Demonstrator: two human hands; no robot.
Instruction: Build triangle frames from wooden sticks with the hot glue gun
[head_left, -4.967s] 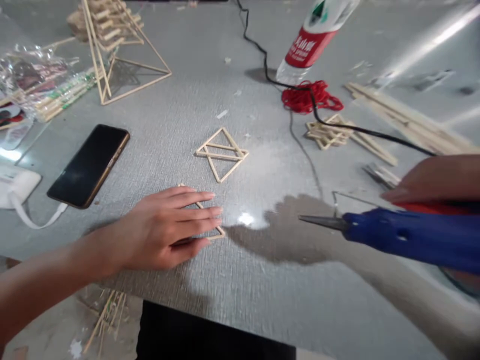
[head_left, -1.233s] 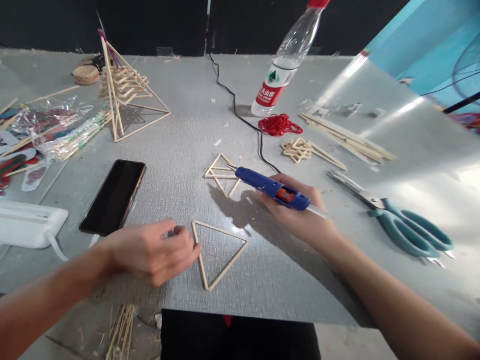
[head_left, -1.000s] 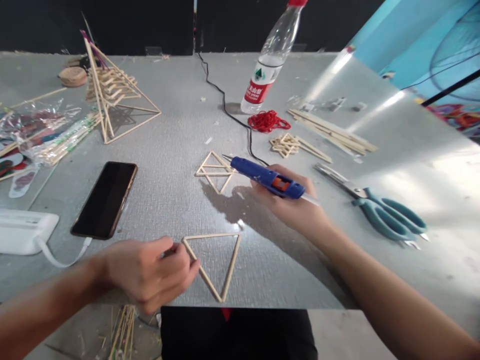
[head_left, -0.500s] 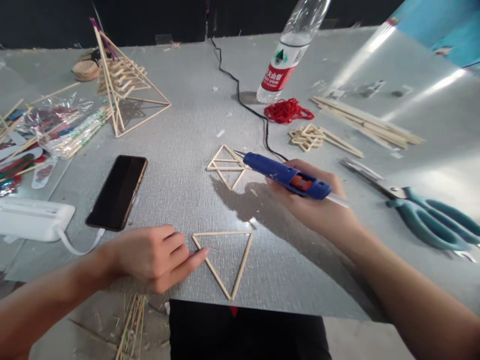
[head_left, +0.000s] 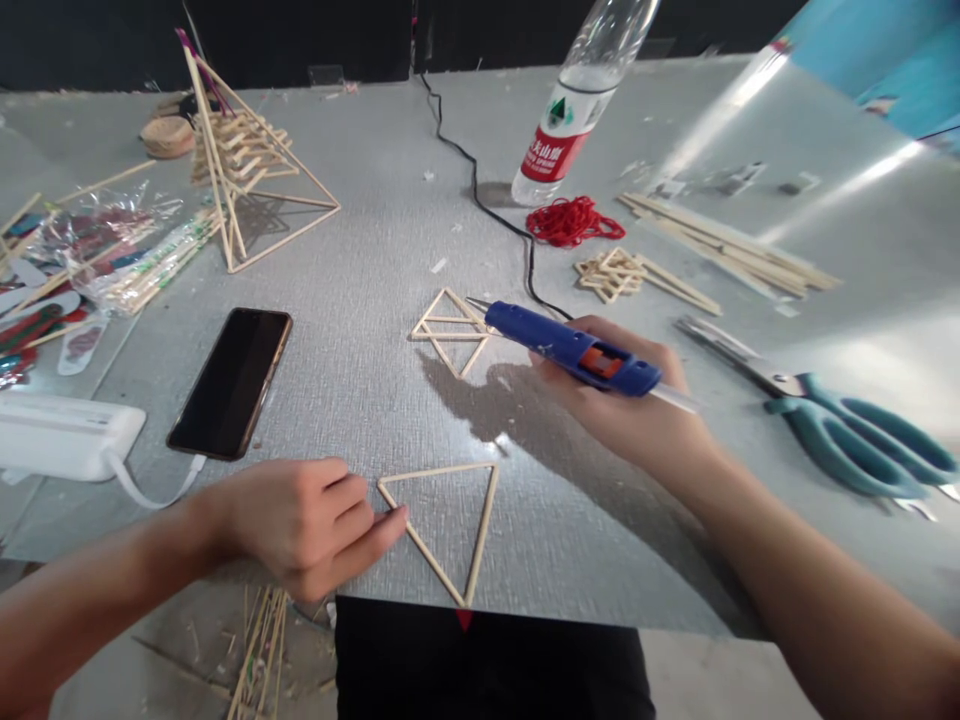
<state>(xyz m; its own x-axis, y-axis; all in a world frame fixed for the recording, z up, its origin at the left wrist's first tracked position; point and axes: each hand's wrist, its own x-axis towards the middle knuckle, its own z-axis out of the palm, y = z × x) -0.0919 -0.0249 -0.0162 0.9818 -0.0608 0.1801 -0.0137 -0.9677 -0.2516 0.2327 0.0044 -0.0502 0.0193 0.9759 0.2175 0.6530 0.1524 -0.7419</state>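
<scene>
Near edge: I see a stick triangle [head_left: 481, 540] flat on the table [head_left: 337, 330], one tip at the edge.
Left hand [head_left: 315, 520]: loosely curled, a fingertip against the triangle's left side; I cannot tell whether its palm holds anything.
Right hand [head_left: 634, 415]: wrapped around a blue glue gun [head_left: 555, 340], nozzle beside two overlapping stick triangles [head_left: 446, 337] mid-table.
Left edge: clear packaging [head_left: 161, 262] containing sticks.
Towards far edge: bottle [head_left: 592, 70] part-filled with clear liquid; red-and-white label [head_left: 559, 145], Chinese characters, "SPRING".
</scene>
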